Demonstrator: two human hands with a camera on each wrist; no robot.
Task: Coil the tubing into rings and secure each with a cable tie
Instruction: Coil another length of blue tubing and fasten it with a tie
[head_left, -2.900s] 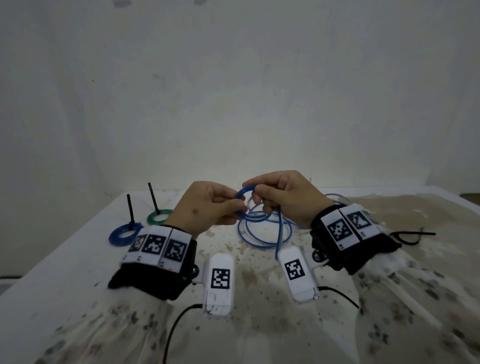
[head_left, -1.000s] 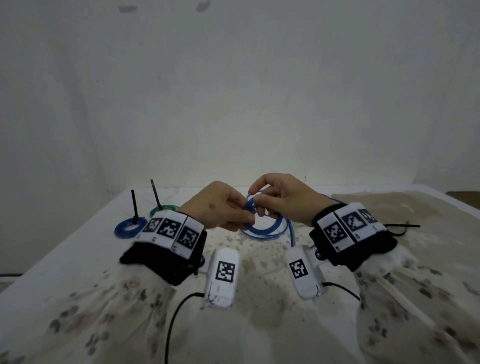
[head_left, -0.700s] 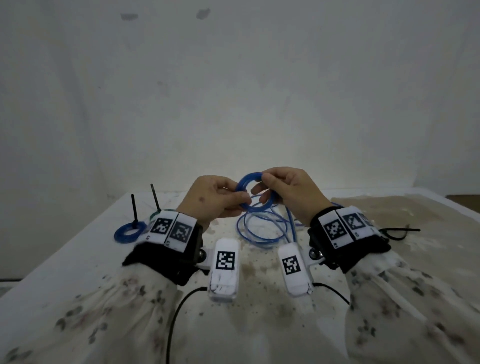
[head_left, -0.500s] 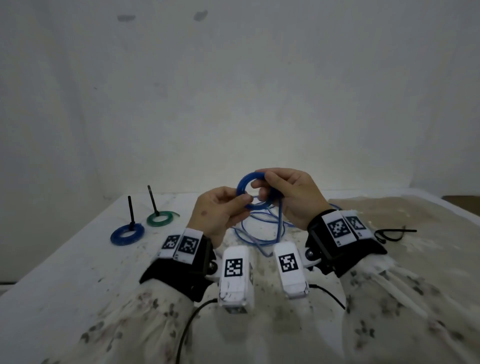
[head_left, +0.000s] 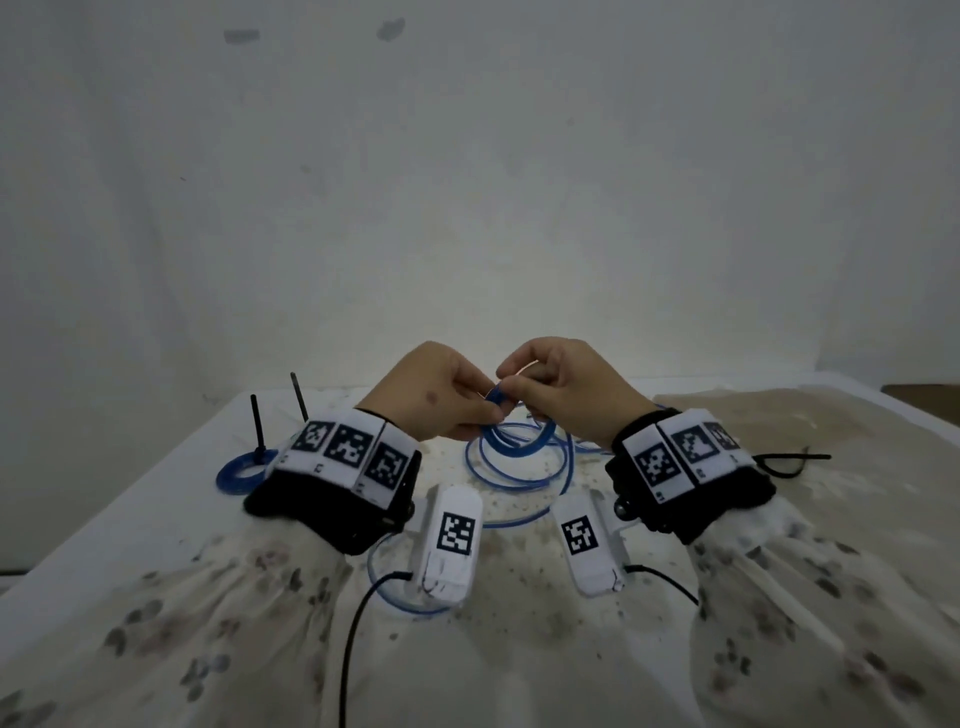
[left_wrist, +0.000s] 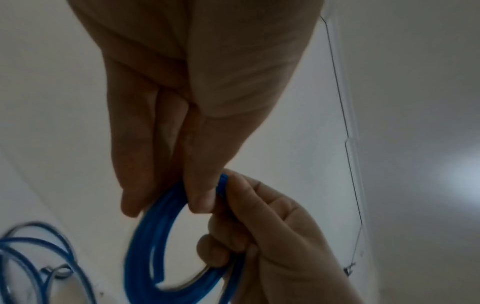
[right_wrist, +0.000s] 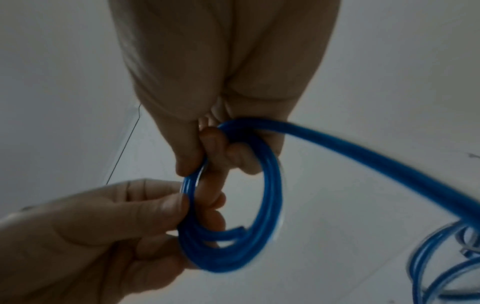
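Observation:
Both hands hold a small coil of blue tubing (head_left: 511, 441) just above the table. My left hand (head_left: 488, 415) pinches the coil's left side between thumb and fingers (left_wrist: 202, 195). My right hand (head_left: 511, 387) grips its top, with fingers (right_wrist: 207, 144) curled through the ring (right_wrist: 270, 205). The cut end lies inside the coil. The free length (right_wrist: 363, 164) runs off right into loose loops (head_left: 519, 478) on the table. A finished blue ring (head_left: 241, 470) with an upright black cable tie (head_left: 257, 421) lies at the left.
A second upright tie (head_left: 298, 397) stands behind my left wrist; its ring is hidden. Spare black cable ties (head_left: 789, 462) lie at the right on a brown-stained patch. One tubing loop (head_left: 395, 597) reaches under the left wrist camera. The white table (head_left: 156, 519) meets a wall behind.
Both hands have dropped from chest height toward the table with the coil. The coil has tipped from upright and facing me to lower and flatter. More loose tubing lies near my left wrist.

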